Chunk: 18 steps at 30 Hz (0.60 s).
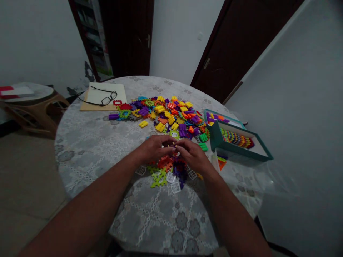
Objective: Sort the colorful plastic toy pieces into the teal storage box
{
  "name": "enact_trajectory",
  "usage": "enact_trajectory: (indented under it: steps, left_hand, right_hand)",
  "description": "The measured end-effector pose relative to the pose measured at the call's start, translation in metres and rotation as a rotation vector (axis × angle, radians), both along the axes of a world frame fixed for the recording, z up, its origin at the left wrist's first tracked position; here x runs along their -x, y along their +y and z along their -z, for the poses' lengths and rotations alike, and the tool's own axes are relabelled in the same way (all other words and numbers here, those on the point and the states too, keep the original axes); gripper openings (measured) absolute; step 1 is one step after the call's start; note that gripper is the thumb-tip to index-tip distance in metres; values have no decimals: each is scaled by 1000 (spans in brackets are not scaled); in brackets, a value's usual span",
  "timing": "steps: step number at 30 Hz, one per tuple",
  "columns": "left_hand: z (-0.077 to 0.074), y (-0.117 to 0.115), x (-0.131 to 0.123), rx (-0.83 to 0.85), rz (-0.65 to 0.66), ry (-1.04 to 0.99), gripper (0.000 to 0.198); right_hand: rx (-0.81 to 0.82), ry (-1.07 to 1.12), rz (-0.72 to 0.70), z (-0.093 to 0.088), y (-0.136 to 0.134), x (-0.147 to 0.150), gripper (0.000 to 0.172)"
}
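My left hand (155, 149) and my right hand (193, 153) meet over the near side of the round table, fingers curled and tips close together. Bits of white and yellow show between the fingertips, but the fingers cover most of what they hold, so its kind cannot be told. Just beneath lie orange-red toothed plastic building pieces (165, 163) and dark purple ones (182, 175). Lime green interlocking pieces (159, 179) are nearer to me, with a white window-shaped grid piece (176, 187) beside them. Another white grid piece (141, 170) rests below my left wrist.
Beyond my hands spreads a heap of colourful plastic building pieces (167, 114). On the right are a green-edged box (241, 151) with rows of coloured pieces and a clear plastic container (241, 171). Black glasses (107, 100) lie on papers (118, 91) at the back left.
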<state>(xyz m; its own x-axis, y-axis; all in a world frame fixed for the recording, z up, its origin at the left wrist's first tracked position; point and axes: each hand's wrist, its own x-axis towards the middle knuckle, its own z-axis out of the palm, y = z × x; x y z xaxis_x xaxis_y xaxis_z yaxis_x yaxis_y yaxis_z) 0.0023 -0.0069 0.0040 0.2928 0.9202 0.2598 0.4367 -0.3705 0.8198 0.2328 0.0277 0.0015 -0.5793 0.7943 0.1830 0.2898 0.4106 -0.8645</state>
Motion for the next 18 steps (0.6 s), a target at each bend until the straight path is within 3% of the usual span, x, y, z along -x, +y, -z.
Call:
enact_trajectory:
  steps: [3,8,12,18]
  left_hand:
    - [1,2,2,49,15,-10,24]
    - [0,8,20,53,-176,-60,30]
    - [-3,10,30,57,-267,-115,31]
    - [1,9,25,105,-143,-136,34]
  right_hand:
    - [30,-42,-43,-4,-1,-6,21]
    - [-43,-415,-123,-24,-1,-32,24]
    - [-116,-651,-205,-23,-3,-35,26]
    - [-113,-655,-177,-15,1,-28,13]
